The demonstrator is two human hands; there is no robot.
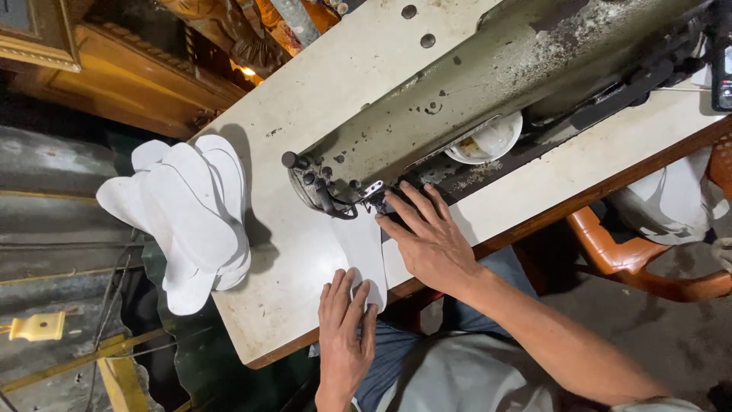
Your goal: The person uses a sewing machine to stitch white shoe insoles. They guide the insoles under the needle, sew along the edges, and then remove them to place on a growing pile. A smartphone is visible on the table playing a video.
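A white insole-shaped piece (360, 246) lies flat on the cream sewing table (305, 114), its far end under the needle area (374, 192) of an old grey-green sewing machine (473, 84). My left hand (345, 328) presses palm-down on the near end of the piece at the table's front edge. My right hand (428, 238) lies flat with spread fingers on the piece's right side, its fingertips right next to the presser foot. Neither hand grips anything.
A stack of several white insole pieces (194, 214) overhangs the table's left end. A white round dish (488, 141) sits beside the machine body. An orange chair frame (625, 255) stands at right, carved wooden furniture (130, 69) at upper left, a yellow object (38, 326) low left.
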